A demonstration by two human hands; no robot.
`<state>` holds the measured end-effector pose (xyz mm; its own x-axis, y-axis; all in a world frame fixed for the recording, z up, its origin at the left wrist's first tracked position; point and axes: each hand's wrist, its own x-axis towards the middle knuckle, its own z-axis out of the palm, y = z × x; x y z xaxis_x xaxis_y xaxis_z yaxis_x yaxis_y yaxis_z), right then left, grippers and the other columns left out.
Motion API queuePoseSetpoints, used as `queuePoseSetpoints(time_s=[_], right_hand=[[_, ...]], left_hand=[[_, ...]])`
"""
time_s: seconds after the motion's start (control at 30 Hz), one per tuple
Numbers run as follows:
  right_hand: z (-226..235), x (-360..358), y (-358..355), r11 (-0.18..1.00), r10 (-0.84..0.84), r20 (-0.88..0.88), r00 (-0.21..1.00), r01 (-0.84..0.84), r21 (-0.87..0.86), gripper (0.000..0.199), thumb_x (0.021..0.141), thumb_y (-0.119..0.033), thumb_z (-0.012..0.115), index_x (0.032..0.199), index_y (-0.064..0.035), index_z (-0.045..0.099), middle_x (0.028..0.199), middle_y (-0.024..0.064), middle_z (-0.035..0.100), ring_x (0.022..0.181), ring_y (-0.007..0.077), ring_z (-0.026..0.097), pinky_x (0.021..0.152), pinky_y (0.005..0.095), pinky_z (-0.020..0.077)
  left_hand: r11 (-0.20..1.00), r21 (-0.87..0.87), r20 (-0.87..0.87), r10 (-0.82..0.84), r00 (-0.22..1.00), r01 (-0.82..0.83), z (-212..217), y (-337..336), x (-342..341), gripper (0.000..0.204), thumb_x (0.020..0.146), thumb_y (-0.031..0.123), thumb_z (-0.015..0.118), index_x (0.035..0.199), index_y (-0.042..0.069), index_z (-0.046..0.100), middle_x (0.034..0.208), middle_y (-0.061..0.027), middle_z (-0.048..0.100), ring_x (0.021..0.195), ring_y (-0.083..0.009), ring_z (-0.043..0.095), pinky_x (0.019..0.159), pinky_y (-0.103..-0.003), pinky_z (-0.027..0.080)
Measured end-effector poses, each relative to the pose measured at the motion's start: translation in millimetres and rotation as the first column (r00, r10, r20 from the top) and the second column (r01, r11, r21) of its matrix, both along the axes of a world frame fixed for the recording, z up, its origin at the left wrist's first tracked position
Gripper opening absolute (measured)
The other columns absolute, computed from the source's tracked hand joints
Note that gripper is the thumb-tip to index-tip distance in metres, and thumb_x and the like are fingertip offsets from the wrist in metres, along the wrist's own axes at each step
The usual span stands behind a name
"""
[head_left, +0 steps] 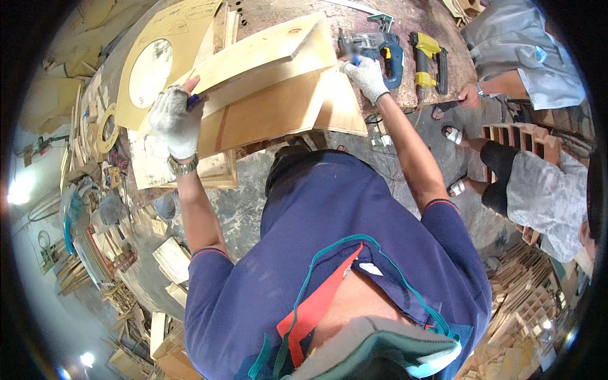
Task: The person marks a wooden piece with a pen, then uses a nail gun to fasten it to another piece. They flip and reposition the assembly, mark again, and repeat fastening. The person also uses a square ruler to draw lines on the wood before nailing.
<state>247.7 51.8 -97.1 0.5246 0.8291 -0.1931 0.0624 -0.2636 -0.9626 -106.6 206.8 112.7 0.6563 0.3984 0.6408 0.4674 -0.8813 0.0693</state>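
Apparently, steadying was the step in hand: the white-gloved left hand (174, 123) gripped the left end of the pale, angled wooden panels (269, 111), which reached over the near edge of the reddish-brown worktop (444, 20). The white-gloved right hand (368, 77) curled at their right end; whether it grasped them was unclear. Moving them next likely called for even support, clear of the blue, loop-handled power tool (395, 62).

Smooth wood boards (259, 56), rough knitted cloth gloves (171, 123), metal watch band (183, 166), worn matt tabletop (437, 16), plastic tool handle (395, 61)
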Motion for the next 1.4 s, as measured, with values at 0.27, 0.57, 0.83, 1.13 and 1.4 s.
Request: queuePoseSetpoints(time_s=[0.27,0.57,0.83,1.13,1.4], right_hand=[[98,-4,-73,0.967,0.081,0.074,0.994,-0.097,0.235,0.043,0.088,-0.005,0.065,0.13,-0.0015,0.062,0.098,0.0017,0.066,0.087,0.0078,0.056,0.08,0.0237,0.0478],[105,-7,-58,0.994,0.089,0.141,0.986,-0.08,-0.072,0.04,0.097,-0.034,0.07,0.111,0.0031,0.07,0.086,-0.0013,0.064,0.076,0.0064,0.053,0.07,0.0248,0.0462],[97,-12,-40,0.986,-0.067,0.181,0.981,0.038,0.16,0.041,0.098,-0.038,0.07,0.115,-0.001,0.071,0.091,-0.0005,0.07,0.083,0.0069,0.059,0.074,0.0253,0.0486],[14,-50,-45,0.979,0.149,-0.074,0.986,-0.158,-0.131,0.041,0.089,-0.039,0.078,0.099,0.001,0.072,0.077,0.0002,0.068,0.07,0.0095,0.056,0.063,0.0317,0.0479],[104,-62,-29,0.846,0.489,0.687,0.538,-0.484,-0.222,0.037,0.084,-0.033,0.077,0.109,-0.0058,0.071,0.106,0.0161,0.072,0.101,0.0332,0.07,0.088,0.0409,0.0551]], left_hand=[[0.992,-0.122,-0.118,-0.049,0.992,0.035,1,30,55,0.04,0.072,0.033,0.09,0.074,0.009,0.058,0.063,-0.0079,0.058,0.057,-0.0271,0.059,0.055,-0.037,0.048],[0.997,0.062,-0.129,-0.042,0.991,0.051,20,48,75,0.037,0.066,0.031,0.088,0.095,0.012,0.073,0.067,-0.0084,0.059,0.064,-0.0274,0.06,0.061,-0.038,0.045],[0.993,-0.049,0.161,-0.098,0.982,0.108,26,64,28,0.025,0.072,0.021,0.089,0.089,0.011,0.073,0.067,-0.0045,0.068,0.06,-0.0201,0.065,0.058,-0.03,0.052],[0.827,-0.19,0.352,0.56,0.75,-0.529,0,101,-143,0.026,0.076,0.024,0.087,0.081,0.004,0.071,0.071,-0.0017,0.069,0.062,-0.0116,0.057,0.063,-0.026,0.047],[0.42,-0.037,0.121,0.903,0.413,-0.907,-74,126,-242,0.03,0.077,0.038,0.08,0.089,0.016,0.066,0.069,-0.0078,0.068,0.055,-0.0283,0.062,0.053,-0.042,0.046]])
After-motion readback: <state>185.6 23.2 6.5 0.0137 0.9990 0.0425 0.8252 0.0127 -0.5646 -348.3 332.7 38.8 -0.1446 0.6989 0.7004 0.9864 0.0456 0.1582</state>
